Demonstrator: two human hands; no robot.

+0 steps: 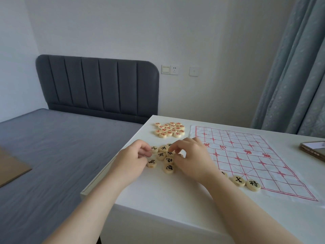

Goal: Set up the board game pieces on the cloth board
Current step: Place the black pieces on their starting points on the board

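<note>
Black-marked pieces [162, 156] sit clustered near the table's [175, 205] left edge, both hands in among them. Left hand [134, 158] curls, fingertips pinching one piece [154, 149]. Right hand [190, 156] arches over the cluster, fingers bent onto it; what it grips, can't tell. Cloth board [249, 159] lies right; red pieces [169, 129] at the far edge.

One head-worn view looks forward and down from above the table's [158, 199] near edge, close over both forearms. The left hand [133, 155] and right hand [191, 155] sit at centre. The cloth board [255, 155] spreads right of the right hand, the bed [61, 147] left of the left hand, with the wall [175, 41] far beyond both.
</note>
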